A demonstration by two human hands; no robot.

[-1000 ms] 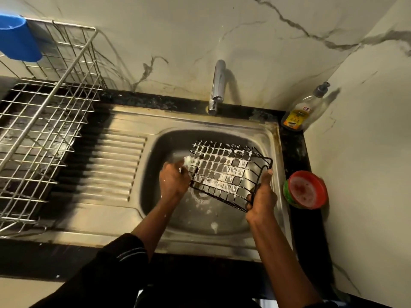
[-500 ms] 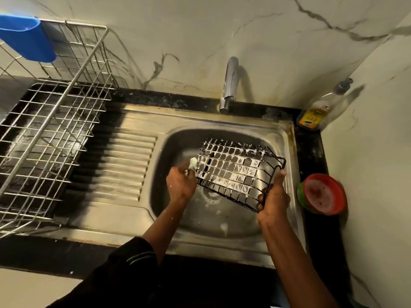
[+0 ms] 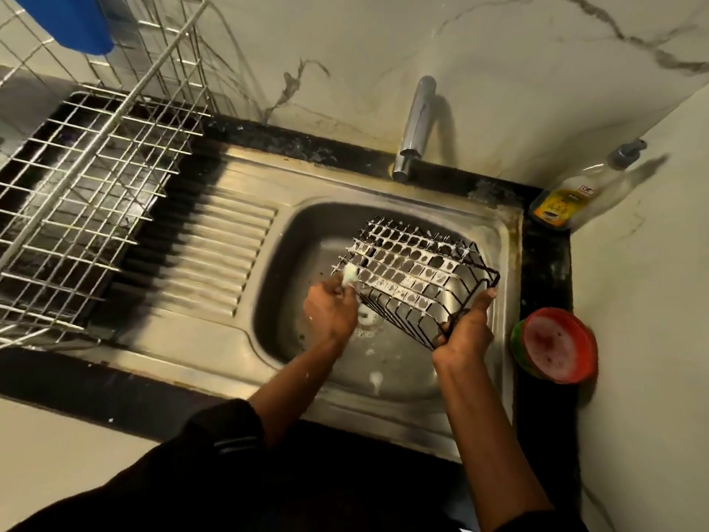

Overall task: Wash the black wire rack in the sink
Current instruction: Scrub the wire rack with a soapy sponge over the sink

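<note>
The black wire rack [image 3: 412, 268], coated in white suds, is tilted up inside the steel sink [image 3: 387, 382]. My right hand [image 3: 466, 328] grips its near right corner, thumb up along the frame. My left hand [image 3: 332, 307] pinches a small pale soapy scrubber [image 3: 350, 275] against the rack's left edge. The tap [image 3: 416, 124] stands behind the basin, and no water is running.
A silver wire dish rack [image 3: 88, 178] with a blue cup [image 3: 78, 21] sits left of the ribbed drainboard [image 3: 215, 255]. A soap dispenser bottle [image 3: 568, 197] stands in the back right corner. A red and green round container [image 3: 556, 349] lies on the black counter at right.
The rack stays tilted in my right hand. My left hand with the scrubber has shifted slightly along the rack's left edge. The camera has moved left and down.
</note>
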